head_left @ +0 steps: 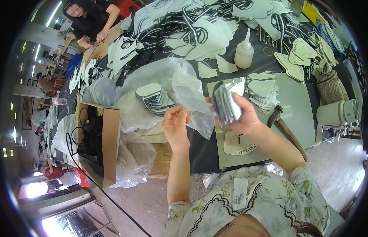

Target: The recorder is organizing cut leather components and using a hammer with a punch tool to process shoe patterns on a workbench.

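Note:
My right hand point(247, 114) is wrapped round a stack of cut grey-and-white pieces point(227, 100), held above the green work board point(286, 134). To its left, my left hand point(176, 126) is closed in a pinch on a thin yellowish rubber band point(189, 113), which is faint and partly hidden by the fingers. Just beyond that hand, a banded bundle of similar pieces point(154, 96) lies on clear plastic bags. Another pile of pale pieces point(263, 91) sits on the board behind my right hand. A marked pale template point(235, 144) lies flat beneath the held stack.
A hammer point(286, 130) rests on the board's right side. Behind stand a squeeze bottle point(244, 51) and heaps of white pieces with dark straps point(203, 37). An open cardboard box point(110, 146) with a black cable is at left. A co-worker point(87, 19) works at the far left.

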`<state>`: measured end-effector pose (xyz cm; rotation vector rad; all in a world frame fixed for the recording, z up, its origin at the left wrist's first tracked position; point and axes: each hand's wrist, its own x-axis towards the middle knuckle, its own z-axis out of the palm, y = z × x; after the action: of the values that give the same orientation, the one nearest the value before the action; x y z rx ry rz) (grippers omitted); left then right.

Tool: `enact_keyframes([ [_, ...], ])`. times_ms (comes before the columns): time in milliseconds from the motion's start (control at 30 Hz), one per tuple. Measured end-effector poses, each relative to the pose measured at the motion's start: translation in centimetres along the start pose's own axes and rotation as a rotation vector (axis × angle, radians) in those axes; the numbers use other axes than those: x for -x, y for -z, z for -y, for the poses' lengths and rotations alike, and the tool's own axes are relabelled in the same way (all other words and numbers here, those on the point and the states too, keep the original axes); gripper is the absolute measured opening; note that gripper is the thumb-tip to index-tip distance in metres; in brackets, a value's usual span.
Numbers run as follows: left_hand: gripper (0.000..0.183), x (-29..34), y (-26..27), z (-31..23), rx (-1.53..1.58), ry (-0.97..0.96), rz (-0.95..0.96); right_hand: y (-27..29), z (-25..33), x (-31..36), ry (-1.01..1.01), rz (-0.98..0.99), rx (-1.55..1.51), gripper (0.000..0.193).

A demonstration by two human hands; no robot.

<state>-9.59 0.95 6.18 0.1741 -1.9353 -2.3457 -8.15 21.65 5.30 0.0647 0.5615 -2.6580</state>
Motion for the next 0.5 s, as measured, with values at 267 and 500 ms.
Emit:
enact_keyframes([
  [267, 0.003, 1.5, -3.0, -1.1, -0.608, -0.44, 0.065, -2.6, -2.0, 0.5, -0.028, -0.153, 0.202, 0.057],
  [500, 0.011, 0.2, 1.5, -0.3, 1.03, 0.234, 0.301, -1.5, -0.6, 1.4, 0.126, -0.109, -0.089, 0.055],
])
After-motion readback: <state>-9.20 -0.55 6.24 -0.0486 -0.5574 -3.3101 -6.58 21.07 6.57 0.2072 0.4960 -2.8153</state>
